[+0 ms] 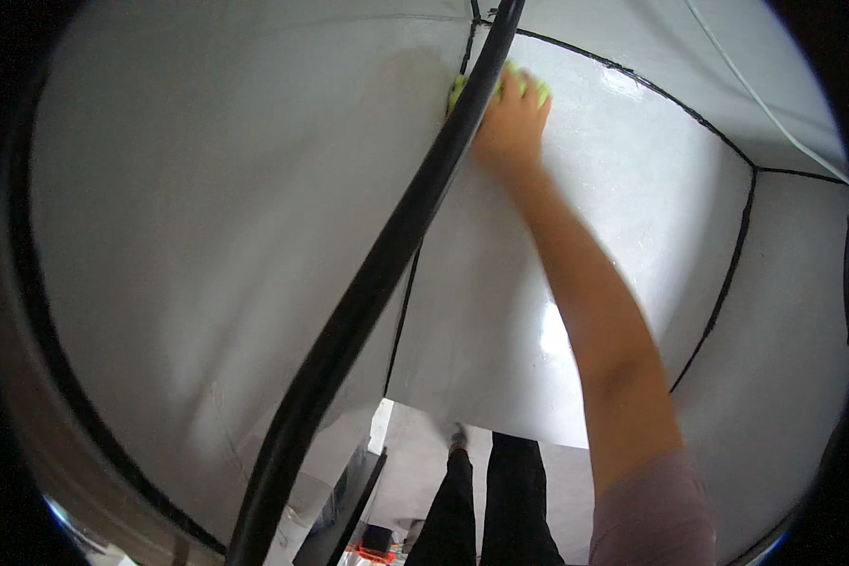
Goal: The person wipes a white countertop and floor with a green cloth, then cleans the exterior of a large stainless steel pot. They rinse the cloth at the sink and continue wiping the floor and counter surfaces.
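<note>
My right hand [515, 120] grips a yellow-green cloth or sponge [543, 92] and presses it on a glossy white shelf-like surface [481, 304], near its far left corner. The arm reaches forward from the lower right, its sleeve pinkish-grey. Part of the cloth shows left of a black bar [396, 233], which crosses the view in front of the hand and hides some of it. My left hand is out of view.
White wall panels [219, 212] stand left, behind and right, with black seams [739, 247] where they meet. A white cable [750, 92] hangs at the upper right. Below are dark-trousered legs [513, 495], the floor [417, 474] and an orange item [375, 554].
</note>
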Demonstrator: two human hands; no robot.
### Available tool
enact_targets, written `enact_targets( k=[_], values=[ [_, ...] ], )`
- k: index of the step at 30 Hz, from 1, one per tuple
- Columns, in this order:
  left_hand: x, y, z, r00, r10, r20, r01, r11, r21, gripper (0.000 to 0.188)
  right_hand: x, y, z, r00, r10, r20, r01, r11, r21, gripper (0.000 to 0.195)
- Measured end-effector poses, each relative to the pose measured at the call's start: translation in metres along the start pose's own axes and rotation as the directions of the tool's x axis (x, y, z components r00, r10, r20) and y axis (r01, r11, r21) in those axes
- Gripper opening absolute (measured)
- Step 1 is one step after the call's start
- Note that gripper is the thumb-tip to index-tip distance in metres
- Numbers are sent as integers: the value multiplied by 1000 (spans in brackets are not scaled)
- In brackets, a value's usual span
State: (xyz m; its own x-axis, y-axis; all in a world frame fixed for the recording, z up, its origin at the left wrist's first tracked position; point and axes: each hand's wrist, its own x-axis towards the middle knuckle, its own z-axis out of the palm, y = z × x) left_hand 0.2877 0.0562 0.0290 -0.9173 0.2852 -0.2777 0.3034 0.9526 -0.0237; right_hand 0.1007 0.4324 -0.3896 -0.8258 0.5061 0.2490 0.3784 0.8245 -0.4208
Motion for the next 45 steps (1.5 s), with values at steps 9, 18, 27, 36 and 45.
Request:
enact_targets(
  k=[9, 18, 27, 36, 45],
  values=[
    [20, 2, 12, 984, 85, -160, -87, 996, -7, 93, -203, -60, -66, 700, -539, 469, 371, 835, 406, 51],
    [29, -4, 30, 899, 313, -305, -317, 948, 35, 77, -312, 123, -188, 938, 177, 299, -236, 956, 175, 37],
    [31, 3, 31, 919, 253, -302, -273, 962, -28, 81, -354, -83, -97, 941, 201, 274, -254, 952, 173, 56],
    [30, 12, 22, 967, 133, -219, -147, 988, -51, 91, -103, -59, -37, 974, 125, 189, -143, 986, 84, 43],
    [37, 14, 14, 970, 167, -175, -172, 985, -14, 89, -174, -106, -39, 920, -106, 378, 137, 989, -56, 30]
  ],
)
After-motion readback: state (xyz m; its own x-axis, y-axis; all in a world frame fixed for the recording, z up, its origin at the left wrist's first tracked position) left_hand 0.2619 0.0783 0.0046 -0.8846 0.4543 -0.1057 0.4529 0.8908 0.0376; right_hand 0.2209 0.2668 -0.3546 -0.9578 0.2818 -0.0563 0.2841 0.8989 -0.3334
